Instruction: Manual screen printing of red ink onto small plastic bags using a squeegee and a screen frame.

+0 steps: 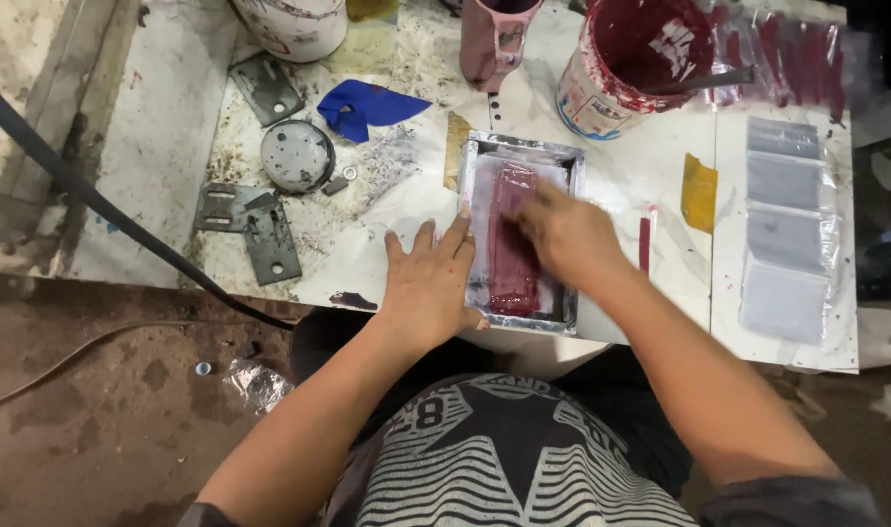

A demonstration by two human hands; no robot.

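Note:
A small metal-framed printing screen [484, 146] lies on the white table [631, 176], with a band of dark red ink [512, 244] down its middle. My left hand [428, 283] lies flat with fingers spread, pressing on the frame's left edge. My right hand [562, 234] is over the screen's right half, fingers curled and blurred; whatever it grips is hidden. An open can of dark red ink [633, 60] with a stirring stick stands behind the screen.
A strip of clear plastic pouches [785, 229] lies at the right. A round grey lid [297, 154], a blue scrap [367, 105], grey metal brackets [269, 244] and a white bucket [294, 24] sit at the left. A black cable [94, 200] crosses the table corner.

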